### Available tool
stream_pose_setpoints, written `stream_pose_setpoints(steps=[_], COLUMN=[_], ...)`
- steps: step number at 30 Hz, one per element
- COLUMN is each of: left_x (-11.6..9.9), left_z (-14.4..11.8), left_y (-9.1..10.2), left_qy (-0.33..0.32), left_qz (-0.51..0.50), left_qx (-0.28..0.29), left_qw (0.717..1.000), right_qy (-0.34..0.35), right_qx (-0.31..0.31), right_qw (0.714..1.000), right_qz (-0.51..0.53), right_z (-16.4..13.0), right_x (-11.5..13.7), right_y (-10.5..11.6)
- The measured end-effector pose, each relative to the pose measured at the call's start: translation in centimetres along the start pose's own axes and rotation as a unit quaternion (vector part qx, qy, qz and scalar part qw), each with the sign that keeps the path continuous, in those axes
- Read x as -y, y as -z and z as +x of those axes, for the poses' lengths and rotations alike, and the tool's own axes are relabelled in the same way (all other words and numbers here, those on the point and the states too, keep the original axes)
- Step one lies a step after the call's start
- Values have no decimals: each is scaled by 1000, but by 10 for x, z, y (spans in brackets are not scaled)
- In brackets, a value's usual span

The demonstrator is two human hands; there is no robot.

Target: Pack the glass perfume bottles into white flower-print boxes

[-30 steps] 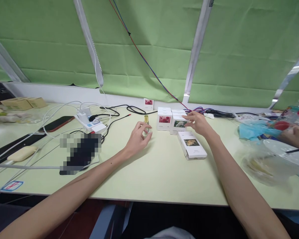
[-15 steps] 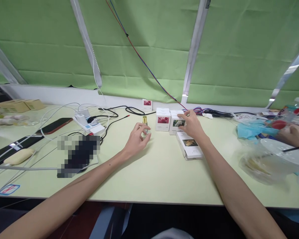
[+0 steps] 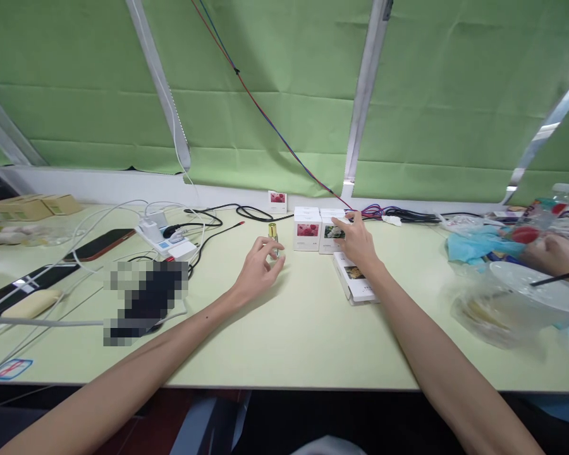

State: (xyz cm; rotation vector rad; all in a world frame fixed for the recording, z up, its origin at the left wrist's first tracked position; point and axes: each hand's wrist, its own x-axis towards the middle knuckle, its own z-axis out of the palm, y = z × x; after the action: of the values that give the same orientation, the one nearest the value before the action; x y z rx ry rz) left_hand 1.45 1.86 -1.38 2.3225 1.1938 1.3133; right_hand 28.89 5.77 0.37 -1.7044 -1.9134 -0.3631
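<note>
Head view: two hands at small boxes and a bottle on the table [image 3: 284, 328].
The left hand [image 3: 258, 268], fingers curled, pinches a small gold-capped bottle [image 3: 272, 235] standing upright at its fingertips. The right hand [image 3: 358, 243], loosely open, rests its fingers on the white-flower box [image 3: 330, 235]; the red-flower box [image 3: 306, 230] stands between the hands, and a flat box [image 3: 355, 284] lies under the right wrist.

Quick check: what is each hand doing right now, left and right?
Left hand: fingers closed around the small gold-capped bottle standing on the table.
Right hand: open, fingertips on the white flower box; not gripping it.
</note>
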Motion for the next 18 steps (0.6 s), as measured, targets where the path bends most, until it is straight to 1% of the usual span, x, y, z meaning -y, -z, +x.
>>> stream_pose_setpoints(steps=[7,11,15,18], left_x=[0,0,1,5], left_z=[1,1,1,2], left_y=[0,0,1,3], left_qy=[7,10,16,19], left_qz=[-2,-1,12,33], left_qx=[2,6,-6,-26], left_qw=[1000,1000,1000,999], right_qy=[-9,-9,-14,-50], right_qx=[-1,3,-2,-23], right_qw=[1000,1000,1000,998], right_qz=[2,-10,-23,-26], right_z=[3,2,-2,-4], right_x=[-1,1,8,18], right_y=[-7,-7,1,13])
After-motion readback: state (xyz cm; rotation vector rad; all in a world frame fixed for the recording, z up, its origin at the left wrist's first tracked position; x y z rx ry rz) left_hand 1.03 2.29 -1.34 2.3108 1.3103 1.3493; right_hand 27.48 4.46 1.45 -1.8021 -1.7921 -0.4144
